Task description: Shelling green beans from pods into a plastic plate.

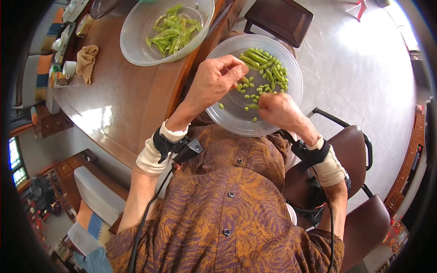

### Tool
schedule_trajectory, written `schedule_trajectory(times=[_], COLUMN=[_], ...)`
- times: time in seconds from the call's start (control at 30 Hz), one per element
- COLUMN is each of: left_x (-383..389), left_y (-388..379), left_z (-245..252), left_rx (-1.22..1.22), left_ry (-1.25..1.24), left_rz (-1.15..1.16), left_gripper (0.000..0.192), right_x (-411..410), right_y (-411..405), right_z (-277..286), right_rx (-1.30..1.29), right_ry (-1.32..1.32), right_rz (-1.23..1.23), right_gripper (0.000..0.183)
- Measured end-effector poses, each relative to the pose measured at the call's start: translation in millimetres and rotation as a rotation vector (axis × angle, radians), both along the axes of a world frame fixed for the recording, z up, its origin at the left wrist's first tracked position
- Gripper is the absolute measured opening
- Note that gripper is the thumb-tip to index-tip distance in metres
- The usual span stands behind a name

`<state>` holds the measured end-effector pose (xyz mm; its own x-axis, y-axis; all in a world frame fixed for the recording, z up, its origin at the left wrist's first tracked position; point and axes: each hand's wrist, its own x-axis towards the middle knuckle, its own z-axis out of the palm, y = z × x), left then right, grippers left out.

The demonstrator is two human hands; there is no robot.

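Observation:
A clear plastic bowl sits at my lap with whole green soybean pods and loose shelled beans in it. Over its left side is my left hand, thumb and forefinger drawn together; whether anything is pinched there is hidden. My right hand, blurred and curled, is over the bowl's lower right. A green pod shows right beside its fingers, but I cannot tell if they grip it. On the wooden table, a larger translucent bowl holds a heap of pale, flattened pods.
The wooden table borders my left side, bearing a brown cloth and a white cup. A dark stool stands beyond the lap bowl. Brown chairs are at my right. Cables run along both arms from wrist-mounted devices.

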<state>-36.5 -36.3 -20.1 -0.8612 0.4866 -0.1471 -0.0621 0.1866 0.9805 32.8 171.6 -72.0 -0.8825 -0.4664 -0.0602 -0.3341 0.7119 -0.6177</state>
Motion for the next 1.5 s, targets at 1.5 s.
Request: schedule_trajectory(times=[1.5], left_x=[9], left_y=[58], left_z=[27], left_rx=[0.204], left_ry=[-0.179], left_rz=[-0.095], left_gripper=[0.013], right_x=[17], right_y=[12], right_z=[54], right_rx=[-0.824], right_ry=[0.041], right_rz=[-0.562], right_gripper=[0.018])
